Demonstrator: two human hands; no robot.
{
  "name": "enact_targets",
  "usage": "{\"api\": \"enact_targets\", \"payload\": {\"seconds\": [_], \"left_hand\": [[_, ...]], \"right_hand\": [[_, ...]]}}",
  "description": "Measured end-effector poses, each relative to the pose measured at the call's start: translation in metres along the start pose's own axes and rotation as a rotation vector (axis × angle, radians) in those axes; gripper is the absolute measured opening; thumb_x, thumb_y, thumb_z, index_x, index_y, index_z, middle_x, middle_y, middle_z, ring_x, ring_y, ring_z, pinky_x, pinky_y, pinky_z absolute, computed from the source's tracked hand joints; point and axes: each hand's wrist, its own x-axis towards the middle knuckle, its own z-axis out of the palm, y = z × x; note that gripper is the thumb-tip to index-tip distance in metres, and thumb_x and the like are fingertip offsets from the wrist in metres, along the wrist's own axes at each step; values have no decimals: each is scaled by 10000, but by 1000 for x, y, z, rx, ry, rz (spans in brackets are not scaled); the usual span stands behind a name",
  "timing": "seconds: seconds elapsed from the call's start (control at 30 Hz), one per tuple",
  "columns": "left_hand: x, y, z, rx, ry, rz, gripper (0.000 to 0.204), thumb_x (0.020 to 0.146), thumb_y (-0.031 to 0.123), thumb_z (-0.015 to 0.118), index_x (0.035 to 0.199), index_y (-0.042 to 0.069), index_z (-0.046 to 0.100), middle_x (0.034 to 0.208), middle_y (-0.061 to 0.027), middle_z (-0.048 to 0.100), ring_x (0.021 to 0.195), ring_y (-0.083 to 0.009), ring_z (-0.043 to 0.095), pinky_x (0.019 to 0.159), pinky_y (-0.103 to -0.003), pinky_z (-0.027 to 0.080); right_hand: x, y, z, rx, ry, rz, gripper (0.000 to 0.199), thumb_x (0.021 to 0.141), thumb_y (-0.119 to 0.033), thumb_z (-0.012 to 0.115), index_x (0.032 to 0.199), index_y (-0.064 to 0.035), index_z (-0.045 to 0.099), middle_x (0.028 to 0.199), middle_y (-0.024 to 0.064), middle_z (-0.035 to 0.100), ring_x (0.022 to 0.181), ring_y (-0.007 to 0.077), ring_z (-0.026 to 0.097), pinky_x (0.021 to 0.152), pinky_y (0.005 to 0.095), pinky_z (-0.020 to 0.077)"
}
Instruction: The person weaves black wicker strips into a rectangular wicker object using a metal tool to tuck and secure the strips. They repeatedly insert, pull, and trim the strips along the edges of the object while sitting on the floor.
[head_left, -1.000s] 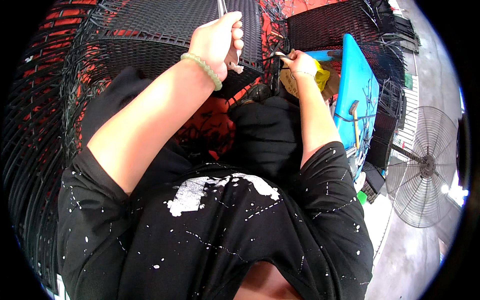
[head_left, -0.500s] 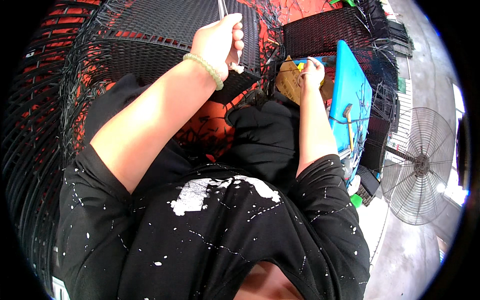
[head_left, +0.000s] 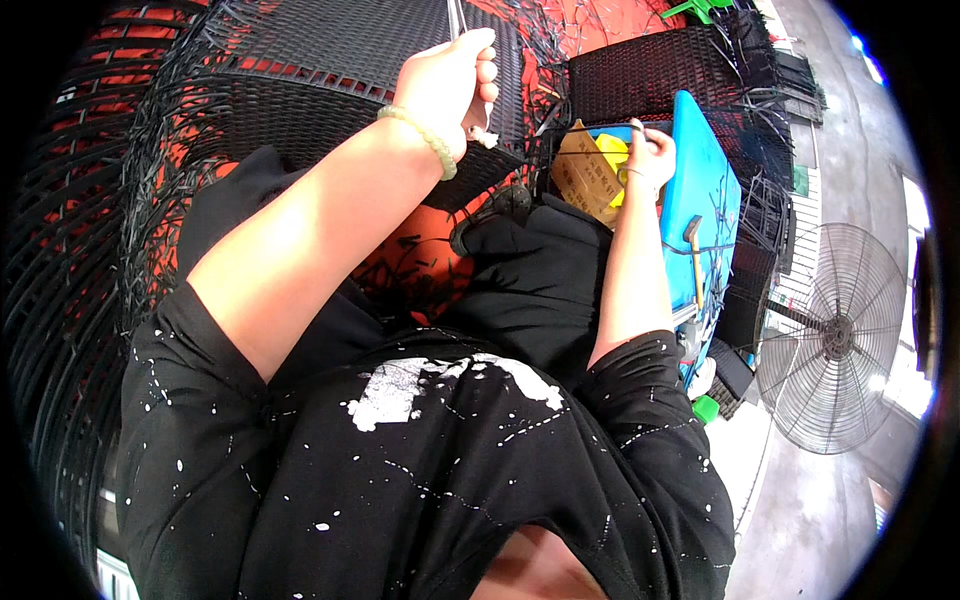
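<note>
My left hand [head_left: 445, 85], with a beaded bracelet on the wrist, is closed around a slim metal tool [head_left: 456, 18]. Two narrow shiny prongs stick out above the fist, and a whitish lump shows below it; the tool's exact kind is unclear. The hand is over a black woven wicker piece [head_left: 320, 60]. Farther right, my right hand [head_left: 652, 155] pinches a thin black wicker strand [head_left: 585, 128], which stretches leftward to the corner of the woven piece. Behind that hand stands an open blue box [head_left: 705, 190] containing a cardboard carton [head_left: 587, 175] and something yellow [head_left: 612, 150].
A hammer [head_left: 697, 255] with a wooden handle lies against the blue lid. Another dark woven panel [head_left: 640, 75] stands at the far right, while loose black strands cover the red floor [head_left: 425, 260]. A large caged fan [head_left: 835, 340] is at the right; bundled black strands fill the left side.
My right hand has moved right and slightly nearer, drawing the black strand along and uncovering more of the carton and the yellow thing. My left hand has shifted slightly right, still gripping the tool.
</note>
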Motion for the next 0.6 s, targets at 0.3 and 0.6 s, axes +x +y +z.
{"api": "enact_targets", "payload": {"seconds": [0.3, 0.6], "left_hand": [[1, 2, -3, 1, -18, -15, 191, 862, 236, 637, 786, 100, 525, 605, 43, 464, 511, -69, 431, 475, -222, 368], [-1, 1, 7, 238, -64, 190, 226, 880, 267, 621, 766, 95, 529, 562, 34, 446, 458, -67, 406, 429, -212, 339]], "right_hand": [[45, -80, -68, 576, 170, 690, 644, 904, -627, 361, 679, -52, 546, 455, 10, 416, 362, 100, 359, 331, 240, 240], [123, -208, -119, 297, -480, -210, 397, 907, -274, 544, 1226, -38, 537, 1114, 140, 616, 1006, 245, 601, 908, 350, 479]]}}
